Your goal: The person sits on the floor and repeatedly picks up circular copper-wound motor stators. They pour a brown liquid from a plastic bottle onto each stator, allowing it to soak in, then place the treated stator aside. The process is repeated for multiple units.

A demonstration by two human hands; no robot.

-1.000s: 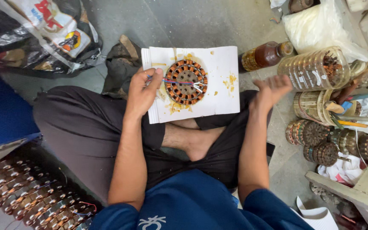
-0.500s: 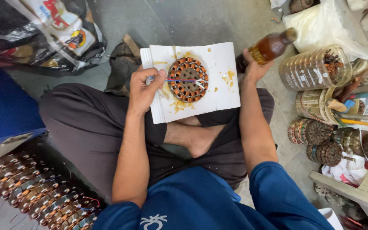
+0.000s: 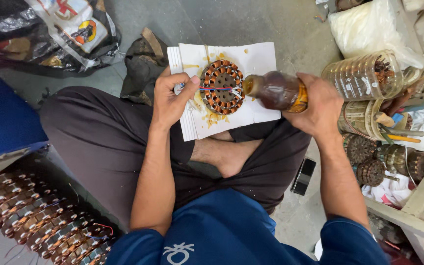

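A round motor stator with copper windings lies on a stained white paper pad resting on my crossed legs. My left hand grips the pad's left edge, thumb beside the stator. My right hand holds a brown glass bottle tipped sideways, its mouth at the stator's right rim. Red and blue wires cross the stator.
Clear plastic jars and more wound stators crowd the right. A row of copper-wound stators lies at bottom left. A black bag sits top left, a dark phone on the floor by my knee.
My right hand picked up the brown bottle from the floor at right, brought it over the pad and tipped its mouth to the stator. My left hand stayed on the pad.
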